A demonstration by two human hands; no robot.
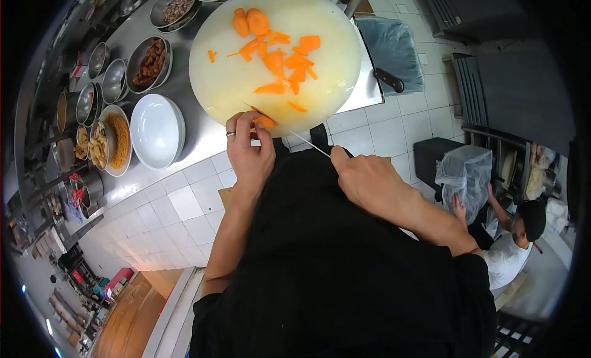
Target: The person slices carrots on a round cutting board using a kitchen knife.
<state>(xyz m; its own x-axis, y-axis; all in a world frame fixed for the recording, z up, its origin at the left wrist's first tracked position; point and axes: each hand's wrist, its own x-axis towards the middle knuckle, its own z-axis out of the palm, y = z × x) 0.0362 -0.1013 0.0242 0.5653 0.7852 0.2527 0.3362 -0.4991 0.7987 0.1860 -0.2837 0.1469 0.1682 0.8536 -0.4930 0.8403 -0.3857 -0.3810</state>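
At the near edge of a round, pale cutting board (215,81), my left hand (249,146) pinches a carrot piece (265,121), its fingertips bent over it. My right hand (369,179) is closed around a knife, whose handle is hidden in the fist. The thin knife blade (308,143) points left toward the carrot piece. Cut orange carrot pieces (274,63) lie scattered over the middle of the board, and two thicker carrot chunks (257,21) sit at its far side.
White stacked plates (157,130) and a metal bowl of brown meat (148,63) stand left on the steel counter. A second knife's black handle (389,80) juts past the right edge, near a lined bin (394,50). At far right, a person (517,241) handles a clear bag.
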